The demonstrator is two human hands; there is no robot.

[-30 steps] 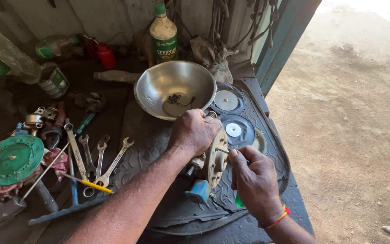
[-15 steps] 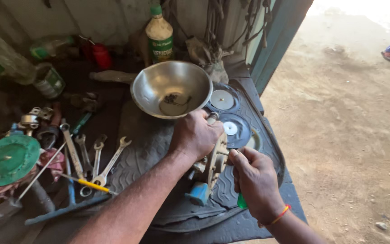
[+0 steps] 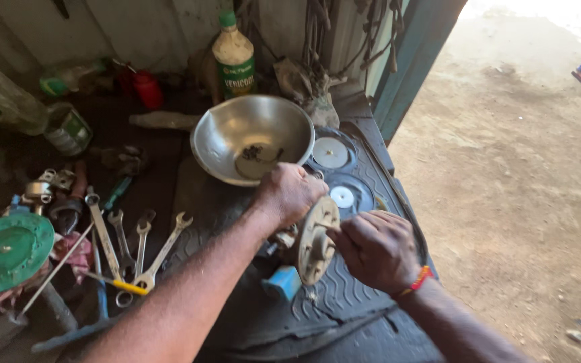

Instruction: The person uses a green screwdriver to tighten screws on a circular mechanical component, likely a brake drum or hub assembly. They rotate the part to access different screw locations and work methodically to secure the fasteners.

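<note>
**Both hands on a round metal part at the workbench**

The right hand [image 3: 376, 250], with an orange band at its wrist, is closed into a fist at the 3 o'clock side of a tan, disc-shaped metal part [image 3: 317, 238]; its fingertips meet the rim, but whether they pinch a small tool cannot be told. The left hand [image 3: 289, 193] is clamped over the part's top edge from 11 o'clock, fingers curled round it. The part stands on edge, tilted, above a black ribbed rubber mat [image 3: 344, 302], with a small blue block [image 3: 282, 282] touching its lower side at 7 o'clock.

At 9 o'clock from the part, several open-ended spanners [image 3: 139, 245] lie fanned on the bench, with a yellow-handled tool [image 3: 126, 286] across them. Further at 9 o'clock lies a round green lid [image 3: 8, 251].

At 12 o'clock, just beyond the left hand, a steel bowl [image 3: 250, 134] holds a few small dark pieces. Two black discs with white centres [image 3: 341, 195] lie at 1 o'clock, beside the bowl.

Against the wall, at 12 o'clock, stands a pale bottle [image 3: 235, 57] with a green cap and a green wrap-round label. At 10 o'clock is a small tin [image 3: 67, 129] with a green-and-white label, and near it a red container [image 3: 148, 89].
</note>
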